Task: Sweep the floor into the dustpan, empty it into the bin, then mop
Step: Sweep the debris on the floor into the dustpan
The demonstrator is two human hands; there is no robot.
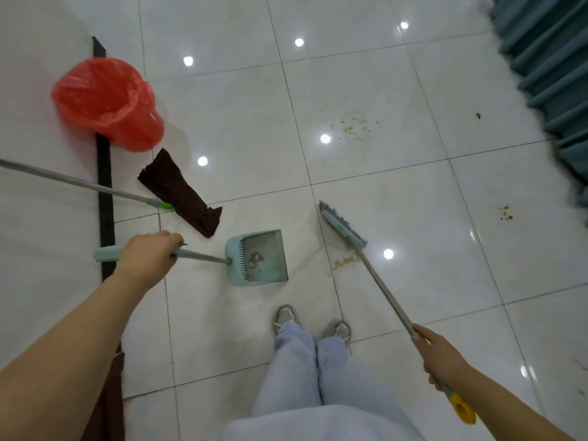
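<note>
Dustpan L, broom R.

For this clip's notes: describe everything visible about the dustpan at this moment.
The dustpan is pale teal, plastic by its look, with a comb of teeth along its back wall and a grey pole ending in a teal grip. It sits on the white tiled floor, mouth turned toward the broom. A little dark debris lies in its tray. The left hand grips the pole near the top. A brown mop cloth lies just behind it, apart.
</note>
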